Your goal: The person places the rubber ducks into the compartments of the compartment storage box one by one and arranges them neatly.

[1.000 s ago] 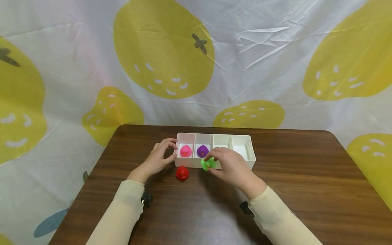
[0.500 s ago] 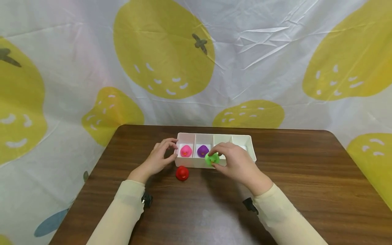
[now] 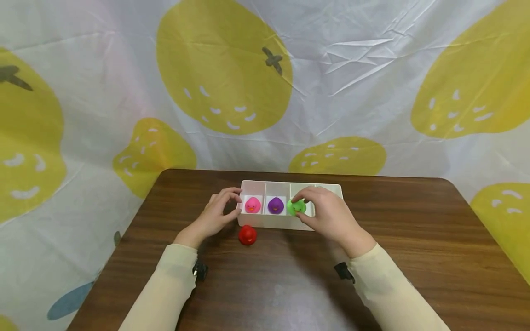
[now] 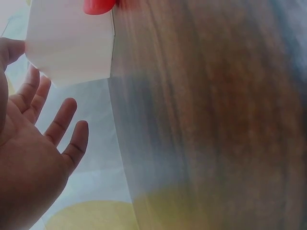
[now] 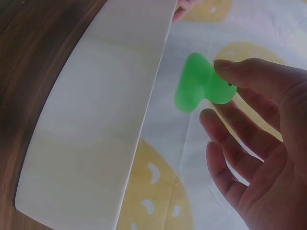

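My right hand (image 3: pixel 334 219) pinches a green duck (image 3: pixel 296 207) between thumb and fingers over the third compartment of a white divided tray (image 3: pixel 273 221). In the right wrist view the green duck (image 5: pixel 205 85) hangs above the tray's rim, held by my right hand (image 5: pixel 264 124). A pink duck (image 3: pixel 252 205) sits in the leftmost compartment, a purple duck (image 3: pixel 275 206) in the second. My left hand (image 3: pixel 212 216) touches the tray's left end, thumb and fingers apart around its corner; the left wrist view shows this hand (image 4: pixel 33 148) beside the tray (image 4: pixel 72 48).
A red duck (image 3: pixel 247 235) stands on the brown wooden table (image 3: pixel 265 285), just in front of the tray's left part. Behind the table hangs a white cloth (image 3: pixel 232 154) with yellow fruit shapes.
My right hand has carried the green duck rightward and away from me, from the tray's front wall to over the third compartment. The left hand stays at the tray's left end.
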`<state>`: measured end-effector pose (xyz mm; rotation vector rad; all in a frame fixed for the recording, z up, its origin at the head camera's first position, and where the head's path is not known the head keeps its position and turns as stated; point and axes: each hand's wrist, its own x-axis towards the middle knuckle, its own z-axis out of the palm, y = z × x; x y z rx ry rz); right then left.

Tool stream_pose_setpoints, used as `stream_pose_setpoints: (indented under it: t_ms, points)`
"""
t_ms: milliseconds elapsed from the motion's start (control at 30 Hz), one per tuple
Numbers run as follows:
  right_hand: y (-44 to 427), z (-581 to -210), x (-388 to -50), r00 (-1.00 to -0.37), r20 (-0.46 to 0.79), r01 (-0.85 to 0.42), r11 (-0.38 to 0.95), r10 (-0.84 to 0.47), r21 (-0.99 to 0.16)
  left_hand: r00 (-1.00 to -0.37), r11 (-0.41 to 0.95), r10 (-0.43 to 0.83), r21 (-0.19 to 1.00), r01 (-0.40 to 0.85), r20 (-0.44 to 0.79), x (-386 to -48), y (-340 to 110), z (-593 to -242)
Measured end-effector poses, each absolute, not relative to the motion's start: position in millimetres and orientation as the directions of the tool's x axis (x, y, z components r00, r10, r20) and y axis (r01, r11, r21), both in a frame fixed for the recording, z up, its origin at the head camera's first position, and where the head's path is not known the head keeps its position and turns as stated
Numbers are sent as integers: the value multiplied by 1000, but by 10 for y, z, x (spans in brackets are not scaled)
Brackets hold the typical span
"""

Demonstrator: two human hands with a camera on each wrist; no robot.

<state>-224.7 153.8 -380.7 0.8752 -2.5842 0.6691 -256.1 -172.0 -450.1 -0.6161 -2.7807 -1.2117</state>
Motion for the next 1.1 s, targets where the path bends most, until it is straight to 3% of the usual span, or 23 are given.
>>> stream_pose_setpoints:
  t_ms: [1100]
  points:
    - [1662,-3941,-2472,-829,359,-541,776,-429,-325,-914,619,336,679,395,225,-2573,-1721,-4507]
